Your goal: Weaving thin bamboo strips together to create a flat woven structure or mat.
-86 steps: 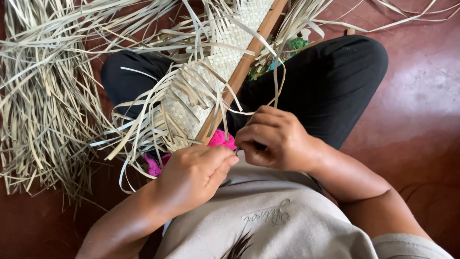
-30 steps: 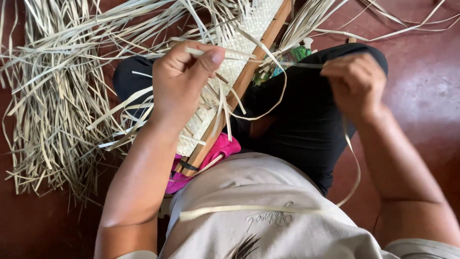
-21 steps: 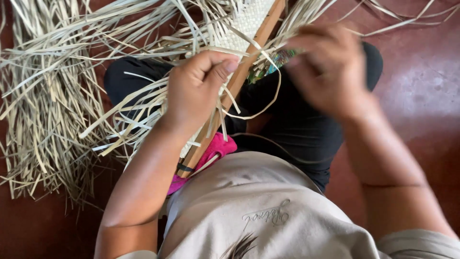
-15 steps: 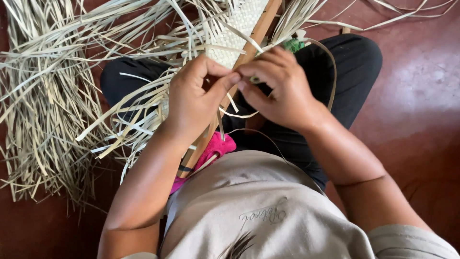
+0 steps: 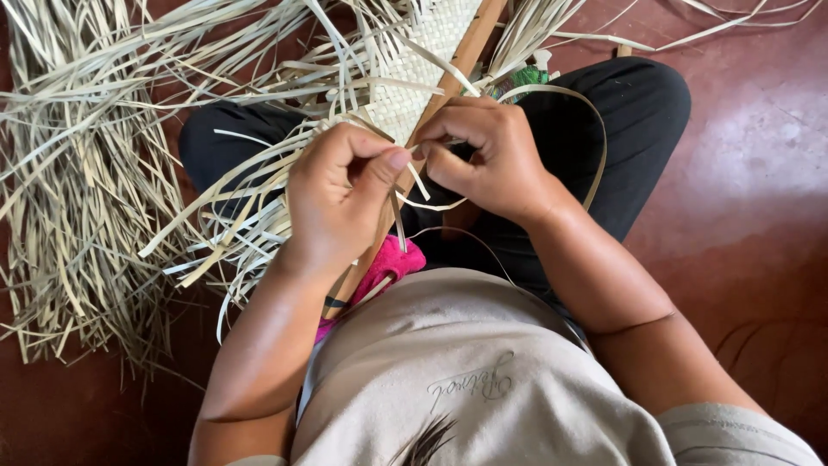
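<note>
Loose strips [image 5: 78, 173]: pale dried leaf strips fanned over the floor [image 5: 759, 198] at 9 o'clock of the lap; unmoved since the earlier frames.
Left hand [image 5: 336, 203]: closed narrow, thumb and forefinger pinching one strip end [image 5: 398, 220]; a second ago it was raised toward 11 o'clock, now lowered to the mat edge.
Woven mat [image 5: 414, 69]: lying across the lap, running to 12 o'clock beside a wooden slat [image 5: 470, 43].
Right hand [image 5: 483, 155]: curled narrow on a looping strip [image 5: 586, 138]; previously out at 2 o'clock, now touching the left, suggesting the pulled strip is being tucked in.
</note>
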